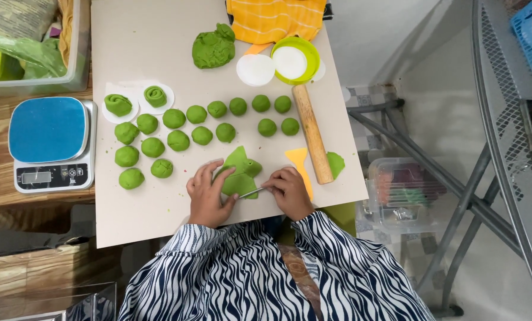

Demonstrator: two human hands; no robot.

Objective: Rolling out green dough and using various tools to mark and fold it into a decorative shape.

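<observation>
A flattened green dough piece (pixel 241 172) with pointed corners lies on the beige board (pixel 159 47) near its front edge. My left hand (pixel 206 195) rests on the dough's left side and presses it down. My right hand (pixel 288 191) is shut on a thin metal blade (pixel 251 192) whose tip touches the dough's lower edge. Several green dough balls (pixel 201 135) sit in rows beyond the hands. Two rolled dough spirals (pixel 118 104) lie on white paper rounds at the left.
A wooden rolling pin (pixel 312 133) and a yellow scraper (pixel 298 163) lie right of the hands. A large dough lump (pixel 213 47), a green lid (pixel 295 59) and an orange cloth (pixel 276 19) are at the back. A blue-topped kitchen scale (pixel 51 142) stands left.
</observation>
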